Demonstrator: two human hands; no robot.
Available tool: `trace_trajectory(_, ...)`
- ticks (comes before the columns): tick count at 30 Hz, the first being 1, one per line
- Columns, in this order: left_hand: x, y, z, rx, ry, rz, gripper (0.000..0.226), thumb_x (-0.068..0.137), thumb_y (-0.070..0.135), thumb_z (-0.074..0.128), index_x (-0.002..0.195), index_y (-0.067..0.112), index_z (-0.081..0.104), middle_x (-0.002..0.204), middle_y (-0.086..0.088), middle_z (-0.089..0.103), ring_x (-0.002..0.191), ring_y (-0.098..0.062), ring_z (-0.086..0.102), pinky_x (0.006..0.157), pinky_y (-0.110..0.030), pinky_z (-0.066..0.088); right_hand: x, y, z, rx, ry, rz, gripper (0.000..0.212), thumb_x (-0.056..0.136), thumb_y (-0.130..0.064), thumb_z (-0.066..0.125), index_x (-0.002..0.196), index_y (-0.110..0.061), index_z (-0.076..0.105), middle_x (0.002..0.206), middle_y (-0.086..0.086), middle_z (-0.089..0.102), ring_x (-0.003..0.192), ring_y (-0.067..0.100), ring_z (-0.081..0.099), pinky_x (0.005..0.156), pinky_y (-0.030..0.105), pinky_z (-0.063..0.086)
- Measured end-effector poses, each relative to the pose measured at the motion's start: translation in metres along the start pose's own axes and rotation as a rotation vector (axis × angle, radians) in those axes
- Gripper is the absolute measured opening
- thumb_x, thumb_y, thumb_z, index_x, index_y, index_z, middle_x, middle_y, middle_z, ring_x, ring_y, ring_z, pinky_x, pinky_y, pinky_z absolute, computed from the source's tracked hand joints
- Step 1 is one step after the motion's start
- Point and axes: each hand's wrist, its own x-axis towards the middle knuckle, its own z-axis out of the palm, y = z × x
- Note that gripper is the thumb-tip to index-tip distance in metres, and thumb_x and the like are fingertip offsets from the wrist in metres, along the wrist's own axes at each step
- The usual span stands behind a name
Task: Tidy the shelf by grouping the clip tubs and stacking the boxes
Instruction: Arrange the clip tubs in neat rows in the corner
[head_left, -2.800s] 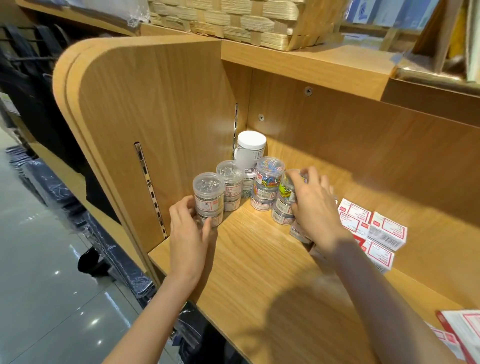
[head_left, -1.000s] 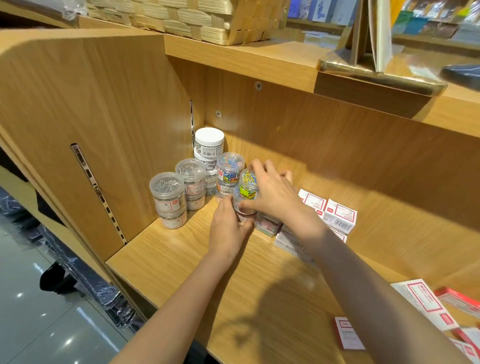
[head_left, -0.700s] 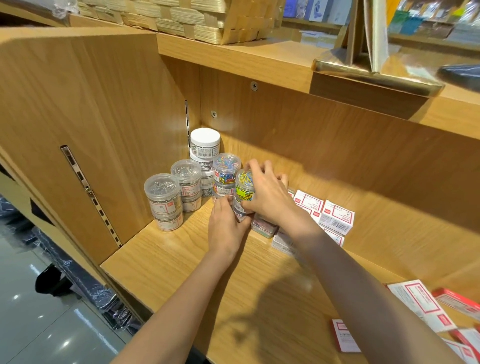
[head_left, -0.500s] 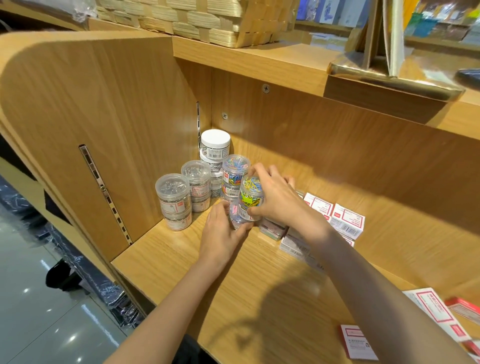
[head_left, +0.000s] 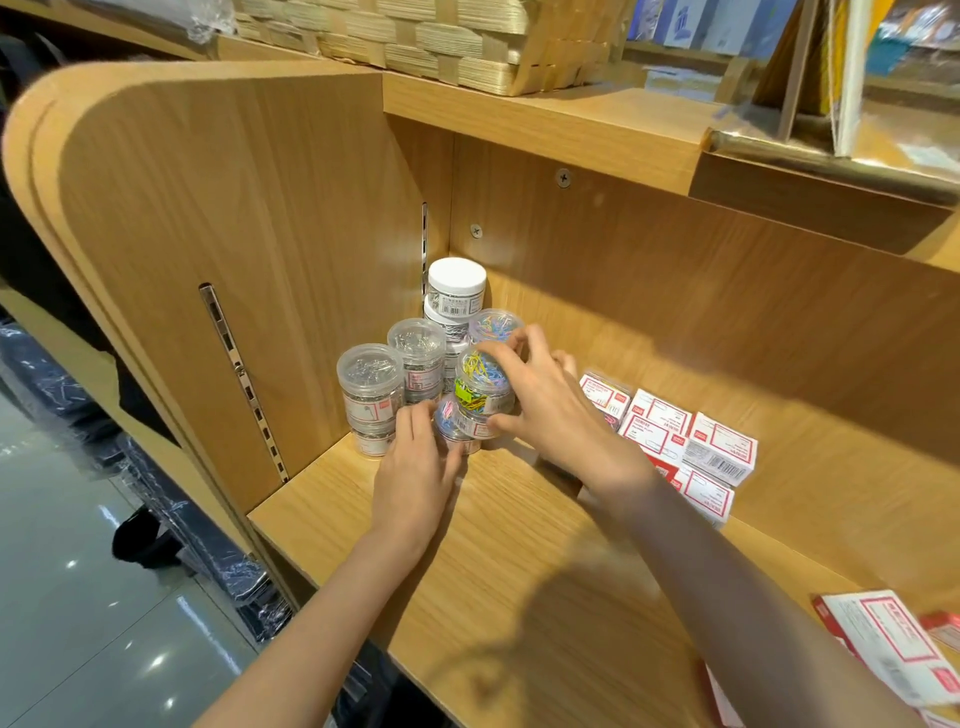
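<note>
The right hand (head_left: 550, 410) is curling its grip around the upper tub of coloured clips (head_left: 480, 384), which is sitting tilted on a lower tub (head_left: 457, 428) on the wooden shelf (head_left: 519, 571). The left hand (head_left: 415, 473) is holding that lower tub, fingers clamped on its side. Just beside them, tubs of silver clips (head_left: 370, 395) are standing stacked in the shelf's back left corner. To the right, red and white boxes (head_left: 691, 452) are lying grouped against the back wall
</note>
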Motion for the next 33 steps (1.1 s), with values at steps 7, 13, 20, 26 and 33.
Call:
trace_trajectory(7, -0.001, 0.0, 0.003, -0.013, -0.001, 0.022, 0.047, 0.088, 0.008, 0.056, 0.13, -0.002, 0.039, 0.123, -0.017, 0.049, 0.11, -0.034, 0.052, 0.087, -0.041, 0.044, 0.009, -0.017, 0.011, -0.021, 0.04, -0.004, 0.069, 0.073, -0.027, 0.074, 0.133, -0.013, 0.041, 0.126, 0.01, 0.032, 0.114, 0.03, 0.041, 0.106, 0.037, 0.022)
trace_trajectory(13, -0.001, -0.001, 0.0, -0.106, 0.003, 0.0, 0.053, 0.087, 0.004, 0.055, 0.135, -0.001, 0.034, 0.131, -0.017, 0.046, 0.12, -0.031, 0.047, 0.096, -0.037, 0.039, 0.008, -0.02, 0.022, -0.035, 0.08, 0.011, 0.073, 0.073, -0.028, 0.074, 0.134, -0.014, 0.037, 0.132, 0.011, 0.031, 0.11, 0.033, 0.049, 0.103, 0.04, 0.029)
trace_trajectory(20, -0.008, -0.01, -0.004, -0.138, -0.02, 0.087, 0.051, 0.085, 0.002, 0.056, 0.133, 0.002, 0.037, 0.126, -0.011, 0.05, 0.114, -0.024, 0.054, 0.091, -0.033, 0.044, -0.009, -0.017, 0.034, 0.046, 0.138, 0.06, 0.066, 0.081, -0.01, 0.065, 0.134, -0.024, 0.028, 0.128, 0.003, 0.033, 0.092, 0.036, 0.056, 0.078, 0.047, 0.05)
trace_trajectory(26, -0.009, -0.012, -0.007, -0.123, -0.058, 0.093, 0.056, 0.087, 0.003, 0.054, 0.138, 0.003, 0.032, 0.131, -0.01, 0.048, 0.116, -0.023, 0.051, 0.091, -0.023, 0.038, -0.011, -0.014, 0.048, 0.177, 0.162, 0.098, 0.077, 0.082, -0.012, 0.065, 0.141, -0.028, 0.019, 0.122, 0.001, 0.039, 0.088, 0.029, 0.062, 0.074, 0.047, 0.052)
trace_trajectory(33, -0.019, -0.021, -0.018, -0.085, -0.07, 0.13, 0.051, 0.084, 0.001, 0.055, 0.132, 0.007, 0.04, 0.128, -0.007, 0.05, 0.115, -0.022, 0.049, 0.089, -0.022, 0.036, -0.018, -0.014, 0.074, 0.382, 0.109, 0.292, 0.085, 0.075, -0.014, 0.073, 0.141, -0.019, 0.019, 0.128, 0.009, 0.047, 0.102, 0.03, 0.059, 0.085, 0.045, 0.051)
